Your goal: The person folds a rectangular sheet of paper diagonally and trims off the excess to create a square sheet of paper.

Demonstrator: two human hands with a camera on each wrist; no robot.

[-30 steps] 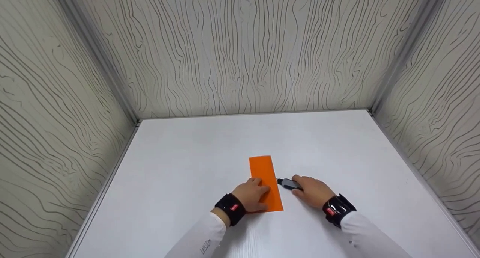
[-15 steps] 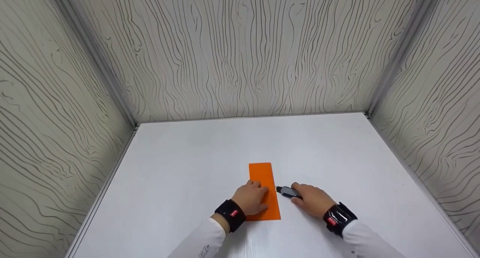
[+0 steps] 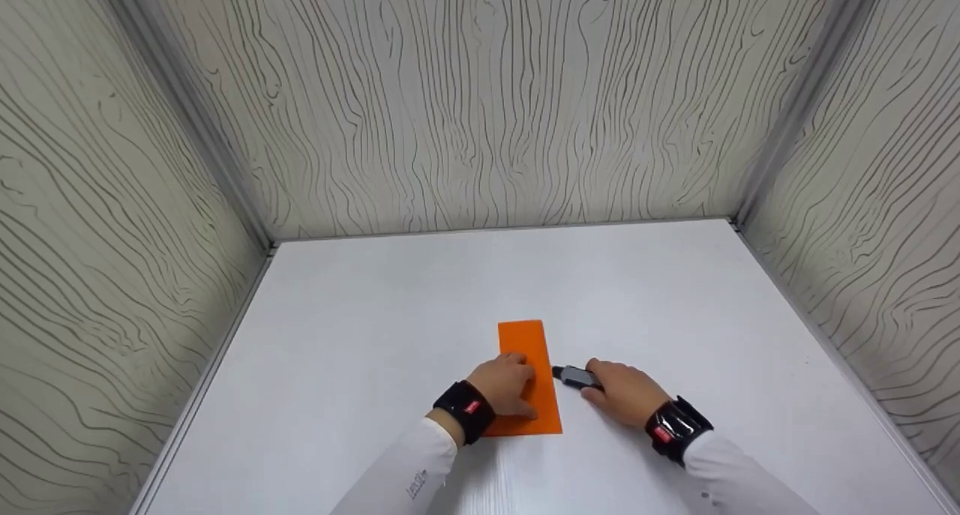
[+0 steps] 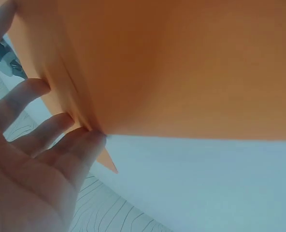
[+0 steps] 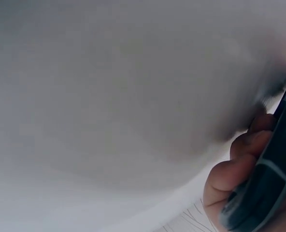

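A narrow orange sheet of paper (image 3: 526, 339) lies upright on the white table in the head view. It looks folded, with a crease and a second layer's pointed corner visible in the left wrist view. My left hand (image 3: 501, 384) rests on the sheet's left part, spread fingertips (image 4: 61, 123) pressing along the crease. Just right of the paper, my right hand (image 3: 626, 391) grips a grey and black utility knife (image 3: 577, 377). The knife's front end points left at the paper's right edge; whether its blade touches the edge cannot be told. The right wrist view shows fingers curled round the handle (image 5: 268, 179).
The white tabletop (image 3: 375, 305) spreads around both hands. Wood-grain patterned panels (image 3: 480, 110) enclose it at the back and both sides, with grey metal posts (image 3: 187, 110) in the corners. Black bands (image 3: 465, 410) circle both wrists, over white sleeves.
The head view has shifted slightly. Relative to the paper, both hands and the knife stay nearly in place; the left fingers look slightly more bent.
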